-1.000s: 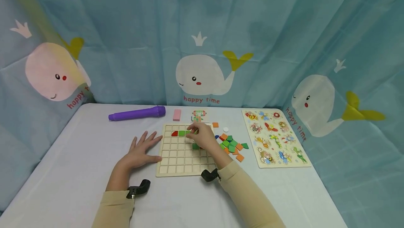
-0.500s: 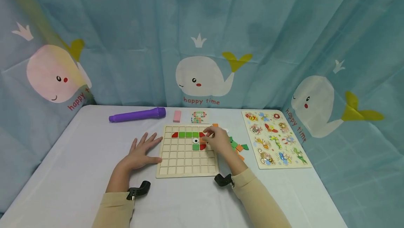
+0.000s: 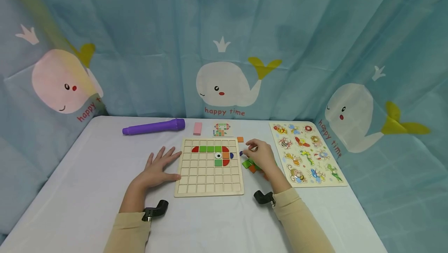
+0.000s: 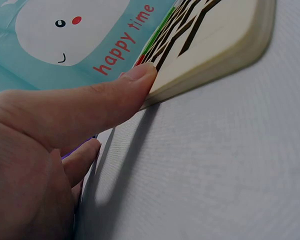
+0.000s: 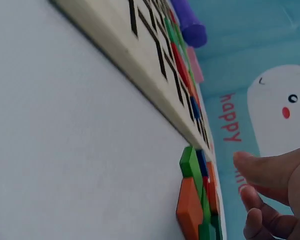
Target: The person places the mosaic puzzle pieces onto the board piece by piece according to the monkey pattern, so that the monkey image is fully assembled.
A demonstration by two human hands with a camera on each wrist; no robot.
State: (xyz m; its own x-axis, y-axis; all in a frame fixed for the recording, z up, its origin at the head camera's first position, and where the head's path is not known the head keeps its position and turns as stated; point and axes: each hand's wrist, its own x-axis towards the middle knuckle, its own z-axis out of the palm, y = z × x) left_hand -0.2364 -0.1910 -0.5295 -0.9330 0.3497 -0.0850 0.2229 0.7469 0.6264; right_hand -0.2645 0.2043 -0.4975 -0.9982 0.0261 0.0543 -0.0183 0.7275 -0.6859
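A wooden grid board point(image 3: 210, 187) lies on the table between both hands. Red, green, orange and blue pieces and a white eye piece point(image 3: 218, 155) sit in its upper cells. My left hand point(image 3: 155, 171) rests at the board's left side, fingers spread; in the left wrist view its thumb point(image 4: 135, 75) touches the board's edge. My right hand point(image 3: 261, 155) is over the pile of loose pieces point(image 3: 251, 165) right of the board, partly hiding it. In the right wrist view, thumb and fingers are apart with nothing visible between them, near a green piece point(image 5: 190, 162) and an orange piece point(image 5: 190, 207).
Behind the board are a purple microphone-shaped stick point(image 3: 154, 127), a pink block point(image 3: 197, 129) and a small pattern card point(image 3: 221, 129). An orange square point(image 3: 240, 139) lies at its upper right. A bug picture board point(image 3: 308, 153) lies at right; a whale-print curtain point(image 3: 157, 70) hangs behind.
My right hand has moved right, from the board's upper row to the loose pieces. An orange square and a blue piece now show in the second row of coloured pieces. The left hand stays put.
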